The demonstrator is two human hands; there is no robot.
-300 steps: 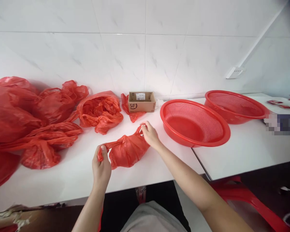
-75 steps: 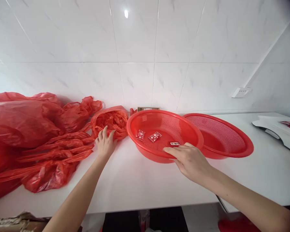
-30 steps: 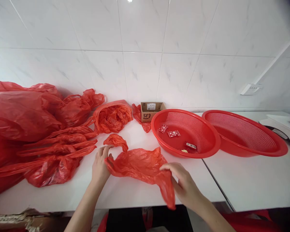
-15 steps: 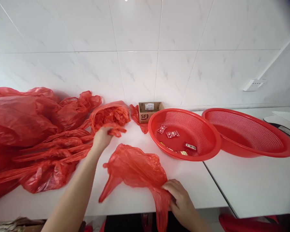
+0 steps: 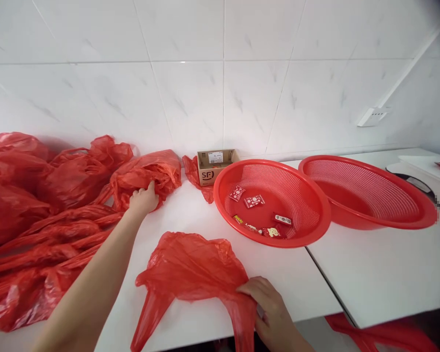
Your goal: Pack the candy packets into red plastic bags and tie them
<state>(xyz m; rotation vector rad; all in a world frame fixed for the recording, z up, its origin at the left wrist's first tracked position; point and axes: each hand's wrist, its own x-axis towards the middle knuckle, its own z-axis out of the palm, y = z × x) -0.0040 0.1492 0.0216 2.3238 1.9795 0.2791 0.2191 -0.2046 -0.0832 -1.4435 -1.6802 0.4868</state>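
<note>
My right hand [image 5: 269, 308] pinches the right handle of a red plastic bag [image 5: 200, 266], which lies spread on the white table with its handles toward me. At the mouth of a bulging bag [image 5: 146, 173] stuffed with crumpled red plastic bags, my left hand [image 5: 144, 198] is curled against the film. Its thumb points up and its fingertips are sunk in the red plastic, partly hidden. A red perforated basket [image 5: 317, 234] stands right of the spread bag, with several small wrapped packets [image 5: 254, 201] on its bottom.
Heaped red bags [image 5: 18, 195] cover the table's left side. A small open cardboard box [image 5: 207, 177] stands near the tiled wall. Behind and right of the first basket is a second red basket [image 5: 418, 210]. A dark seam [image 5: 326, 274] divides the tabletops.
My left hand has carried a crumpled red bag back and left to the stuffed bag's mouth. My right hand keeps its hold on the spread bag. The camera view has shifted.
</note>
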